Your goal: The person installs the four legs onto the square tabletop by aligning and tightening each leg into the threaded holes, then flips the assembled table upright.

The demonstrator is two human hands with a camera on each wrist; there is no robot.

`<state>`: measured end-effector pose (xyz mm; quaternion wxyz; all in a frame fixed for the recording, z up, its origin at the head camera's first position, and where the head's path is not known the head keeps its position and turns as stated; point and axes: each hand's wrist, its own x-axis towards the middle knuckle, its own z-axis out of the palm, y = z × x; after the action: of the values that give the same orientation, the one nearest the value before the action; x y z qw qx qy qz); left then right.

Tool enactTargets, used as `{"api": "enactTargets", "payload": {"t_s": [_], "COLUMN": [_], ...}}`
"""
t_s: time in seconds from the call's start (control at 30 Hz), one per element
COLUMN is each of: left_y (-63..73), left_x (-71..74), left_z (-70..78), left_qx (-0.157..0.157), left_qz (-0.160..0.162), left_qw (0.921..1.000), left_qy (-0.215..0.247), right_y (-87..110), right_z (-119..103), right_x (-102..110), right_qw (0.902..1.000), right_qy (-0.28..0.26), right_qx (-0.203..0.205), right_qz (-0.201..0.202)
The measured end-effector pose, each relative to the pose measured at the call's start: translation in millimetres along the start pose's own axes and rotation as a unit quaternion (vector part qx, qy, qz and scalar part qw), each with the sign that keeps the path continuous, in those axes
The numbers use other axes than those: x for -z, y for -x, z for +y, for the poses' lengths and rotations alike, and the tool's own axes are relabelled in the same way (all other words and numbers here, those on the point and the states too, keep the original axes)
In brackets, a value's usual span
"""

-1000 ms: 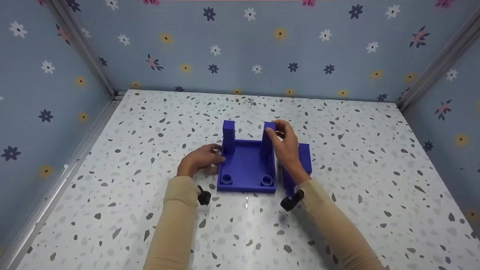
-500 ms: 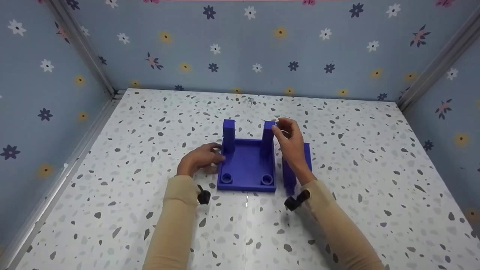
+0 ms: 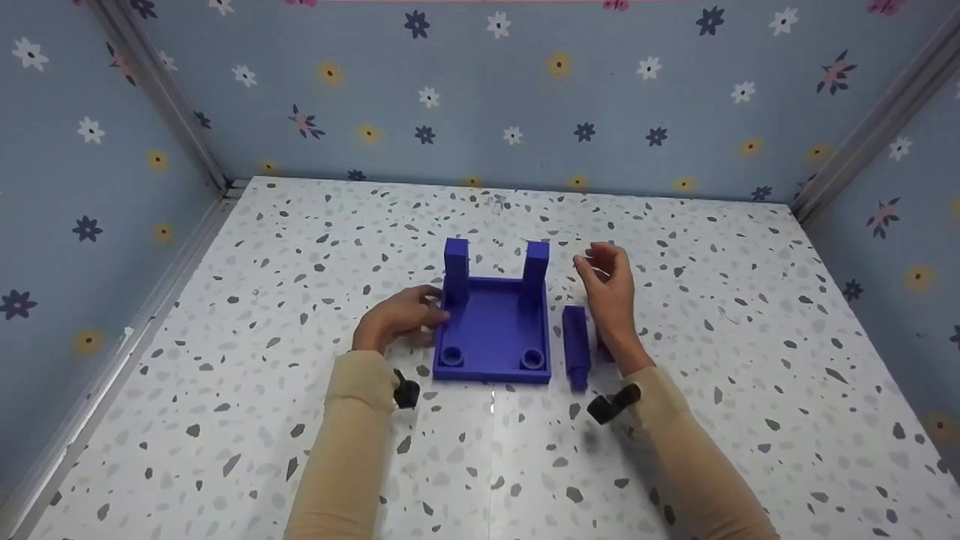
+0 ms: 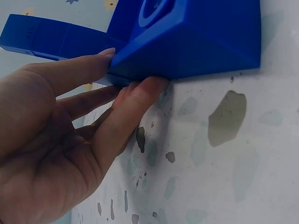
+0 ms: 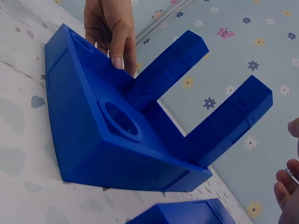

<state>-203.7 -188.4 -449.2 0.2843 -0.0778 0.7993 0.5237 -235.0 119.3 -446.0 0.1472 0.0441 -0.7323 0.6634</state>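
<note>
A blue square tabletop piece with a raised rim lies with its hollow side up. Two blue square legs, a left one and a right one, stand upright in its far corners; round sockets show in the near corners. My left hand pinches the left rim, thumb on the edge and fingers against the outer wall. To the right, my right hand hovers with relaxed fingers and holds nothing. Below it lies a loose blue leg with a narrow peg end; another loose leg is mostly hidden behind the wrist.
The white speckled table extends around the pieces. Blue flowered panels enclose it at the back and both sides, joined by metal corner posts. A small black camera is strapped at each wrist.
My right hand has let go of the right upright leg and moved away to the right, uncovering a loose leg. The left hand and tabletop piece stay put.
</note>
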Motion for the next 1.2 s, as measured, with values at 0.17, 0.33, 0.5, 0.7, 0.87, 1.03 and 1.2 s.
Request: {"api": "enactTargets", "payload": {"t_s": [0.17,0.33,0.5,0.7,0.87,1.03,1.2], "left_y": [0.7,2.7,2.4,1.2,1.5,1.5,0.7], "left_x": [0.3,-0.2,0.7,1.0,0.7,0.5,0.5], "left_z": [-0.5,0.9,1.2,0.3,1.3,0.3,-1.0], "left_qx": [-0.001,0.0,-0.005,-0.013,-0.009,-0.019,-0.025], "left_qz": [-0.001,0.002,0.005,0.007,0.003,0.004,0.005], "left_qw": [1.0,1.0,0.9999,0.9997,0.9998,0.9994,0.9992], "left_qy": [0.003,0.001,-0.014,-0.021,-0.018,-0.028,-0.029], "right_y": [0.2,0.9,1.4,2.2,3.3,3.8,5.1], "right_z": [6.3,10.9,14.9,18.3,21.1,25.5,28.1], "right_x": [9.3,19.2,27.0,31.0,33.7,35.0,35.7], "right_qw": [0.9991,0.9967,0.9949,0.9907,0.9826,0.9781,0.9755], "right_qy": [0.027,0.057,0.064,0.089,0.114,0.118,0.12], "right_qx": [-0.022,-0.05,-0.067,-0.084,-0.136,-0.165,-0.181], "right_qz": [0.023,0.028,0.041,0.059,0.055,0.046,0.035]}}
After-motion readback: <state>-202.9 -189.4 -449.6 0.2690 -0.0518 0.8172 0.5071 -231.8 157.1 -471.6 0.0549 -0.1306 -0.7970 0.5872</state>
